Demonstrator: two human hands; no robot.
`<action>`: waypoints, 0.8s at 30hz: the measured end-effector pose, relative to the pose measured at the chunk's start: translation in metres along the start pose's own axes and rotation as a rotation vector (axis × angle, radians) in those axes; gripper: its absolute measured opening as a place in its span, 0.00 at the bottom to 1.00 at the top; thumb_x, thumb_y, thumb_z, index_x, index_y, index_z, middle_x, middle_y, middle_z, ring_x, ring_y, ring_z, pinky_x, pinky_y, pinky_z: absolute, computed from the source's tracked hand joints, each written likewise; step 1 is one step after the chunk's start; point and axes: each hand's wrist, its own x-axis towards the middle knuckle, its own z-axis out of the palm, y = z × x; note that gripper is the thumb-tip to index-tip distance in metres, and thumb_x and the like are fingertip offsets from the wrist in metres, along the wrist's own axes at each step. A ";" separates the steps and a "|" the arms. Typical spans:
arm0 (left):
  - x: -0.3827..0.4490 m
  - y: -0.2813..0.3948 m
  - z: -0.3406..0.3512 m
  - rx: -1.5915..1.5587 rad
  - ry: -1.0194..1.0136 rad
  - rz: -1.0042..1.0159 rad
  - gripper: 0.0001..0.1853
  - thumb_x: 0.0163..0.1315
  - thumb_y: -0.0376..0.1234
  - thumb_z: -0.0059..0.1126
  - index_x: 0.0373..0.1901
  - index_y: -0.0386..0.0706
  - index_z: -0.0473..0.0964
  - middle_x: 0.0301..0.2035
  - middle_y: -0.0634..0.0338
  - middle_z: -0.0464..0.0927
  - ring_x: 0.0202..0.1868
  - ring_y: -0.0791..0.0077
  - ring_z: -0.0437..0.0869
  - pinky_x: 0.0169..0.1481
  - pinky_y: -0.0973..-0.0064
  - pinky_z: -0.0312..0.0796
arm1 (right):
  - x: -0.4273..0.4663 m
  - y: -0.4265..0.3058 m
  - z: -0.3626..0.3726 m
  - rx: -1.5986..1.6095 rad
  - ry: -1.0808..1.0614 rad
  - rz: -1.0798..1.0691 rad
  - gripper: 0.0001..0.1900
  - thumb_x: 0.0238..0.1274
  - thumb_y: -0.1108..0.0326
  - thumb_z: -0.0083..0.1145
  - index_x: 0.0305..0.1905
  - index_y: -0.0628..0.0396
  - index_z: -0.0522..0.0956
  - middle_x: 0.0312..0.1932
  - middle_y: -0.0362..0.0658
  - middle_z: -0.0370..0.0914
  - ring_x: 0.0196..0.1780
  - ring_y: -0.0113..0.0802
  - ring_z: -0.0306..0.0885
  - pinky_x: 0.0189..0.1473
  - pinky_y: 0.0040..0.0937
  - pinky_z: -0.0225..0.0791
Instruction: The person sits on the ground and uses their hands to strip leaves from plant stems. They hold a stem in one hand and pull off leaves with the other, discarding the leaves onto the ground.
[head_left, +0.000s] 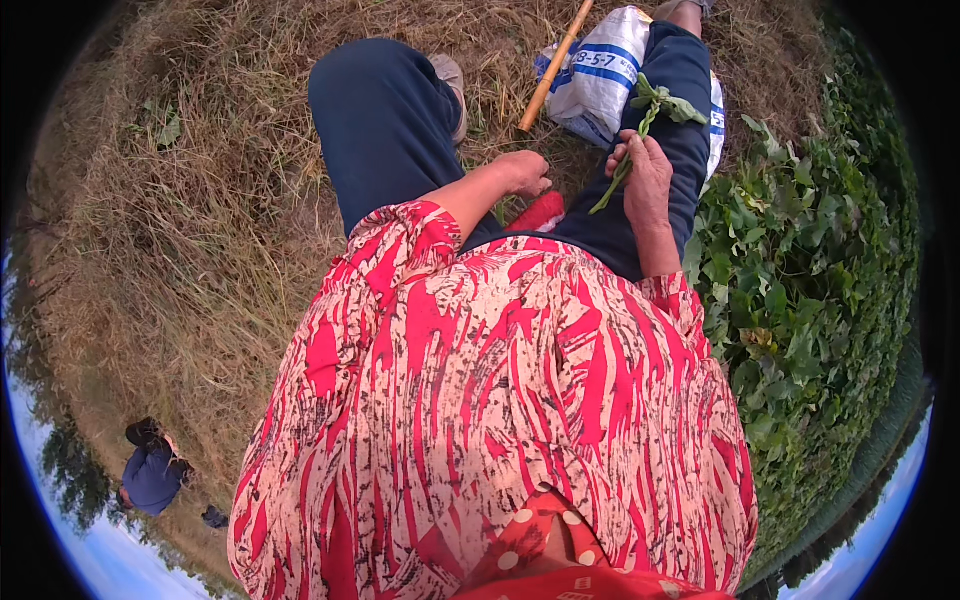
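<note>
My right hand (646, 169) grips a twisted green vine stem (651, 118) above my right thigh. Broad leaves (681, 109) top the stem, and its thinner tail hangs below the fingers. My left hand (525, 174) is between my knees with the fingers curled in; nothing shows in them. Just below it lies a red cloth-like item (541, 212), partly hidden by my lap and too unclear to name.
A white woven sack (604, 71) with blue print lies partly under my right leg. Beside it rests a bamboo stick (555, 67). Dry grass (210, 225) covers the left ground, and dense leafy vines (795, 262) grow at right. Another person (154, 472) is bent over, far lower left.
</note>
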 end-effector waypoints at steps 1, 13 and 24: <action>-0.005 0.004 -0.003 0.044 -0.092 0.002 0.17 0.56 0.42 0.51 0.36 0.38 0.77 0.34 0.44 0.78 0.42 0.48 0.78 0.47 0.58 0.69 | 0.001 0.004 -0.003 0.019 -0.022 0.035 0.11 0.68 0.64 0.45 0.42 0.61 0.72 0.24 0.38 0.70 0.25 0.24 0.71 0.26 0.21 0.67; 0.012 -0.002 -0.024 -1.218 0.206 0.016 0.17 0.67 0.38 0.43 0.48 0.35 0.71 0.35 0.60 0.80 0.35 0.78 0.81 0.38 0.82 0.70 | 0.008 0.021 0.013 -0.104 -0.284 -0.018 0.11 0.66 0.67 0.49 0.48 0.61 0.75 0.34 0.35 0.75 0.37 0.19 0.71 0.42 0.19 0.65; -0.003 0.013 -0.046 -1.413 0.286 0.283 0.14 0.63 0.33 0.54 0.48 0.37 0.73 0.41 0.60 0.78 0.42 0.76 0.79 0.48 0.78 0.71 | 0.013 0.037 0.019 -0.587 -0.368 -0.192 0.12 0.61 0.68 0.52 0.44 0.65 0.75 0.29 0.45 0.75 0.34 0.25 0.71 0.38 0.26 0.66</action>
